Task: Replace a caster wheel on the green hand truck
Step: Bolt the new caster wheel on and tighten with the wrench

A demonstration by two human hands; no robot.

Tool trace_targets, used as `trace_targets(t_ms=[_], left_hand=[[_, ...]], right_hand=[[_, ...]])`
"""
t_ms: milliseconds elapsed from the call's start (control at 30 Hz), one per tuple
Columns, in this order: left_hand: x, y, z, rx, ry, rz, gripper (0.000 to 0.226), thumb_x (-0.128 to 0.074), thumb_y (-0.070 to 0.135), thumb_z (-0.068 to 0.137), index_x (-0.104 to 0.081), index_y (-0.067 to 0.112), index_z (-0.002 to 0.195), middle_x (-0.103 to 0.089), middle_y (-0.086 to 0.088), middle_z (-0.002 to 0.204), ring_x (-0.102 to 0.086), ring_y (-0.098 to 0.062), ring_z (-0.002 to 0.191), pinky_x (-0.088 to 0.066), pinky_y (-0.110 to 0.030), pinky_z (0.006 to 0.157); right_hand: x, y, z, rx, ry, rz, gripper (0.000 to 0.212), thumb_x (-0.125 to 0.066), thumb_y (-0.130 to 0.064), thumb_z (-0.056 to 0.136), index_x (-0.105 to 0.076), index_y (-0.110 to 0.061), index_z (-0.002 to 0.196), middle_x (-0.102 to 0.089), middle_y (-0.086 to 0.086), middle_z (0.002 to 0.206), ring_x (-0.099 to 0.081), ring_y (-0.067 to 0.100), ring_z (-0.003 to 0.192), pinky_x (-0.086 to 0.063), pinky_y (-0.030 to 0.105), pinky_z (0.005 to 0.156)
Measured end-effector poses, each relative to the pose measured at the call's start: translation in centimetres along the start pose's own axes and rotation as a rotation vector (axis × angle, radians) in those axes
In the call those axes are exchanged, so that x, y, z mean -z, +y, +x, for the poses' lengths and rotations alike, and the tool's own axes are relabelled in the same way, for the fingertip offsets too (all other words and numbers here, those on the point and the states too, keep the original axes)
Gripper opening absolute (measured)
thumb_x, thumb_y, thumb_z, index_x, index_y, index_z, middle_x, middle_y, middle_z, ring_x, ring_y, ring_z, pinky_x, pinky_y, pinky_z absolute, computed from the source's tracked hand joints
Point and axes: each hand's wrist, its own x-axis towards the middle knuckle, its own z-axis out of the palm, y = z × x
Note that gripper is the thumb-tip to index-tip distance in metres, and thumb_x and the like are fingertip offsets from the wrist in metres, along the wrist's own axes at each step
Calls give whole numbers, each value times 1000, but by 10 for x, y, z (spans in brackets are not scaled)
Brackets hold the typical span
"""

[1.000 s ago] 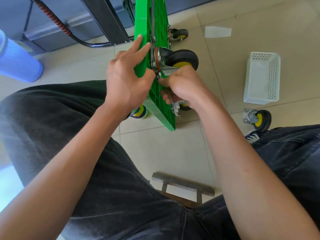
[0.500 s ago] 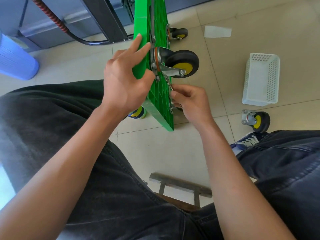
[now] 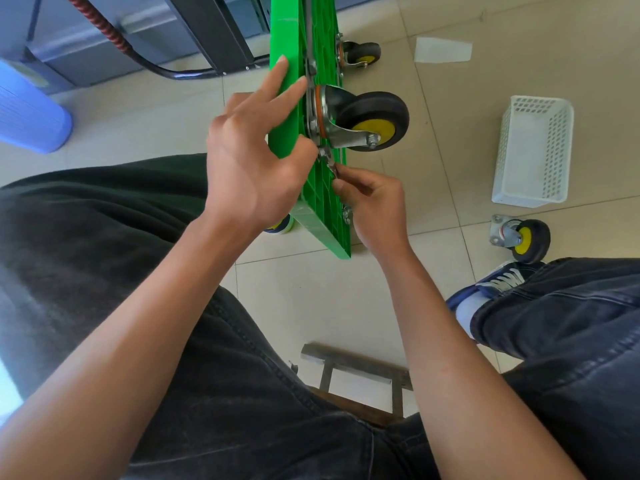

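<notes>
Green truck (image 3: 287, 126) stands on edge on the tiled floor (image 3: 301, 299), deck upright, between my two hands. My left hand (image 3: 252, 168) wraps the deck's near face: fingers stretched up along the plastic, thumb hooked round the edge beside the caster plate. So the left hand is grasping the truck.

Just past my left thumb, a mounted caster (image 3: 363, 121) sticks out sideways from the underside, black tyre, yellow hub, steel fork. Below it my right hand (image 3: 374, 206) pinches a small metal tool (image 3: 332, 166), probably a wrench, its head at the fastener under the caster plate. Fingers curled tight on it; most of the tool is hidden, so I can't tell its exact type.

Far from my hands, up the deck, a second small caster (image 3: 360, 53) is fixed on the truck. Another one shows partly under my right hand, mostly hidden.

Well right of my right hand, a loose caster (image 3: 523, 239) lies on the floor next to my shoe (image 3: 495, 282). Beyond it, a white basket (image 3: 535, 150) lies on the floor. Left of my left hand, a blue cylinder (image 3: 31, 112). Below my wrists, a low stool (image 3: 356, 365) between my knees.
</notes>
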Motion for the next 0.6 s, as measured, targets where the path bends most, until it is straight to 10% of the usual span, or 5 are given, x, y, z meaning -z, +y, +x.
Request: trace_targets(t_ms=[600], left_hand=[[-2, 0, -1, 27, 8, -23, 59, -55, 24, 79, -62, 17, 138, -49, -3, 152, -53, -17, 125, -47, -30, 101]], right_hand=[[2, -1, 8, -69, -28, 79, 30, -74, 5, 87, -74, 0, 116, -78, 7, 106, -75, 19, 102, -57, 44, 99]])
